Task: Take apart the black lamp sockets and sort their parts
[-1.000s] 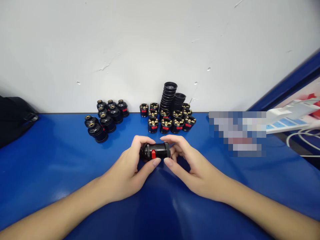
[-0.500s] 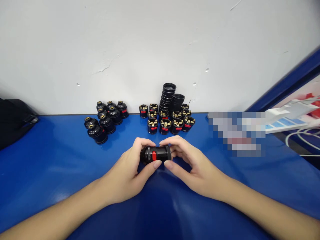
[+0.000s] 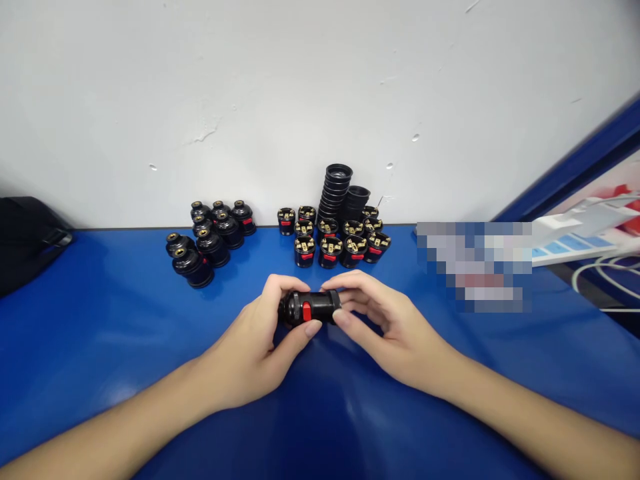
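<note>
Since the earlier frame, the thumb of the right hand (image 3: 403, 340) has moved up onto the black cylinder (image 3: 320, 305) at the centre of the frame. Behind, a pale wall (image 3: 280, 100) fills the upper part; below it spreads a blue tabletop (image 3: 100, 333), with a dark cloth item (image 3: 25, 240) at the left edge. The left hand (image 3: 250, 360), thumb and fingers curled shut around the capped end, holds the cylinder lying sideways. The right hand is partly open, its thumb and forefinger pinching lightly about the rimmed end (image 3: 335, 301), the other fingers loosely bent. Capped black pieces (image 3: 213, 250) stand upright left of centre; black pieces with brass contacts (image 3: 330, 253) stand just above the hands, beside a tall stack of black rings (image 3: 335, 193). The cylinder lies between both hands, touching each. By judgement, the step in hand is handling the rimmed end; working on it calls for a steady left grip and even right finger pressure. Smallest is the red switch (image 3: 307, 311), facing the camera above the left thumb.
</note>
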{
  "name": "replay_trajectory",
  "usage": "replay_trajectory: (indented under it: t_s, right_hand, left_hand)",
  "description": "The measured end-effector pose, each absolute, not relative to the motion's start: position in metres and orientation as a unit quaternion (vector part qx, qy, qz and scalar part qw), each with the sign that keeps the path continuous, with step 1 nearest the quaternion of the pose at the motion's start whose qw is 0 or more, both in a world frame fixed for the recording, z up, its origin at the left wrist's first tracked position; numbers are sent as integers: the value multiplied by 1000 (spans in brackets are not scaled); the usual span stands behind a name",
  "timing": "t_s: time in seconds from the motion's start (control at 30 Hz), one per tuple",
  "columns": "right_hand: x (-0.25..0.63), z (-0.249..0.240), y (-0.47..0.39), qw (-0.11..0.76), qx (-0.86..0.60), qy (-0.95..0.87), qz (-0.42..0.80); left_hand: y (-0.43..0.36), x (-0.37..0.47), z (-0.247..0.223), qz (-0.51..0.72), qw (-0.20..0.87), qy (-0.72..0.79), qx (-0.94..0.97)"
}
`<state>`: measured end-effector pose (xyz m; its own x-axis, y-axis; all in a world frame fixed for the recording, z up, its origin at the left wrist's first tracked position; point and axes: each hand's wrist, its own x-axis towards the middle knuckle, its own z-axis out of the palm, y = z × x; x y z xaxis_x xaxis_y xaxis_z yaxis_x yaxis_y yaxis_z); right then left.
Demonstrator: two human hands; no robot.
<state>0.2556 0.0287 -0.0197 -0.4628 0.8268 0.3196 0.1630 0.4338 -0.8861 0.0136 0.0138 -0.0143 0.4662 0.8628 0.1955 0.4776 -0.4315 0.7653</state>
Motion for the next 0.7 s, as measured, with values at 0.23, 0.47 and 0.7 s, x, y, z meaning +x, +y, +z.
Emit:
replay_trajectory:
  t_s: [0.23, 0.47, 0.7]
  right_hand:
    - [256, -24, 26, 438, -300, -757, 382]
    - [255, -18, 27, 368, -331, -739, 456]
    - [256, -21, 28, 385, -342, -734, 443]
  left_hand:
    - [14, 13, -17, 306, 316, 427, 790]
    - [15, 14, -15, 335, 325, 420, 778]
    - [14, 12, -14, 315, 315, 418, 792]
